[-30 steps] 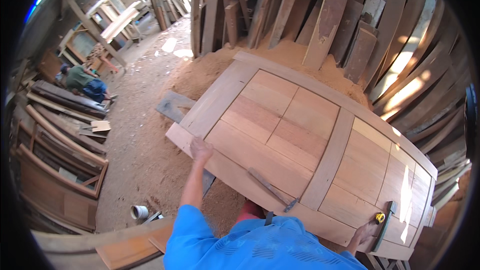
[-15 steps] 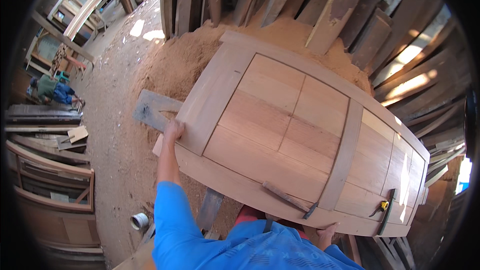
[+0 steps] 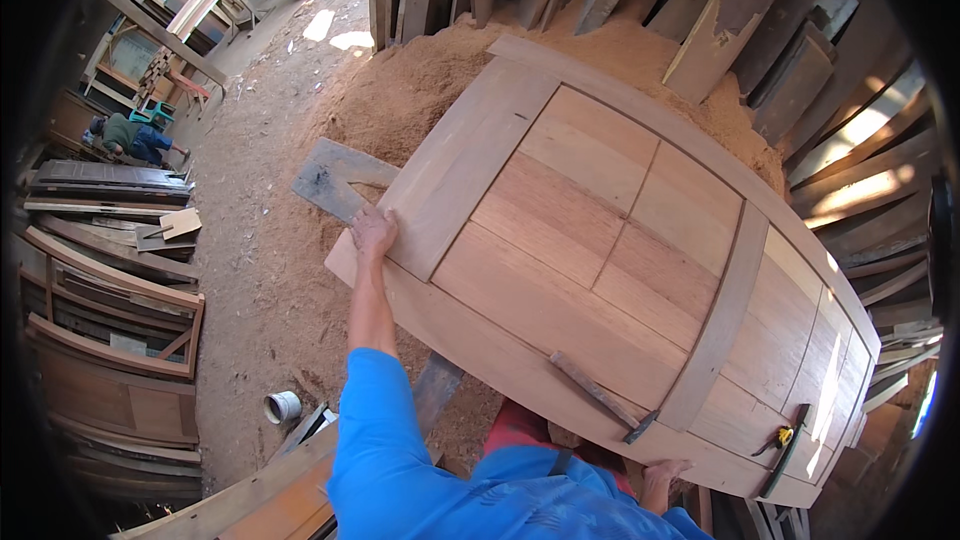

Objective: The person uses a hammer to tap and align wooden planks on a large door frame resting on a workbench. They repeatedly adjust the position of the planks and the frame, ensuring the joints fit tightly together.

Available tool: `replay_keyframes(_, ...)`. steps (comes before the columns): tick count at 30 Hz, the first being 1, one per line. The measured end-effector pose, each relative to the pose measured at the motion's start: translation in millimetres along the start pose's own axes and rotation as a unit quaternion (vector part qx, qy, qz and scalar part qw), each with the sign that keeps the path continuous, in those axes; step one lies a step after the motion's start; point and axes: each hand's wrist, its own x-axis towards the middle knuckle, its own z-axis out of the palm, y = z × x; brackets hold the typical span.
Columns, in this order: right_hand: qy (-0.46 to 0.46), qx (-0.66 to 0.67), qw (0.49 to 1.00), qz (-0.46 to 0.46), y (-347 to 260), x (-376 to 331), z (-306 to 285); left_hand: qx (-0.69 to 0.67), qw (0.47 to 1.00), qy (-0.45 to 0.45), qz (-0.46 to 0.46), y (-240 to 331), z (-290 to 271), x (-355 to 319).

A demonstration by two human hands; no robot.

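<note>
- The door (image 3: 600, 250) lies flat above a sawdust pile (image 3: 420, 90), stacked planks (image 3: 700, 0) behind it;
- left hand (image 3: 373, 233) rests on the door's left corner, fingers curled over its edge;
- right hand (image 3: 662, 480) grips the door's near edge from below;
- a hammer (image 3: 603, 396) lies near that edge.

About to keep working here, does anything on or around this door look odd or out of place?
A hammer lies loose on the wooden door near its lower edge, and sawdust is heaped against the far end. Nothing looks damaged.
</note>
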Motion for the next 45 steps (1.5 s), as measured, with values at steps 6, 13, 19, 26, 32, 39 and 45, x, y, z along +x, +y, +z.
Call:
replay_keyframes(6,-0.041,0.044,0.998,-0.011,-6,-43,12,-0.011,0.999,0.009,0.035,-4,6,8)
replay_keyframes(13,-0.076,-0.129,0.985,-0.086,11,120,-34,-0.023,0.999,0.022,0.02,-35,3,-6)
replay_keyframes(19,0.0,0.019,1.0,-0.001,-38,-53,10,-0.014,0.998,-0.058,0.037,13,-12,9)
replay_keyframes(26,0.039,-0.019,0.999,0.02,-30,-25,11,-0.037,0.998,-0.055,0.019,36,-12,7)
replay_keyframes(32,0.065,-0.041,0.997,0.014,-60,2,-20,-0.04,0.999,-0.031,0.021,0,19,-42)
replay_keyframes(39,0.112,-0.072,0.991,0.029,-105,-17,-59,-0.024,0.998,-0.051,0.016,-15,20,-128)
replay_keyframes(45,0.098,-0.084,0.991,0.027,-102,8,-83,-0.012,1.0,-0.016,-0.007,-21,10,-174)
